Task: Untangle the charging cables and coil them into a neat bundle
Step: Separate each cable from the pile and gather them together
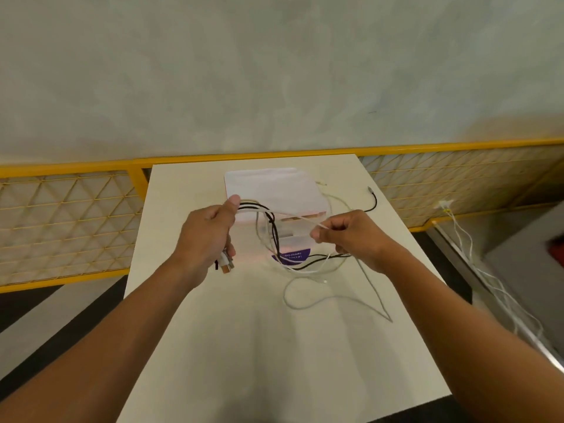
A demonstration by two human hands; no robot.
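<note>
My left hand (207,236) grips a bunch of black and white charging cables above the table, thumb on top, with several plug ends (225,264) hanging below the fist. A white cable (290,215) runs taut from that bunch to my right hand (351,236), which pinches it between thumb and fingers. A black cable (274,230) drops from the left hand, crosses under the right wrist and ends near a plug (370,190) at the far right. More white cable (305,303) lies in loose loops on the table in front of my right forearm.
A white table (244,361) carries a white pouch-like box (274,184) with a purple label (293,254) beneath the cables. A yellow mesh railing (61,215) runs behind and left. Other white cables (476,270) trail on the floor at right.
</note>
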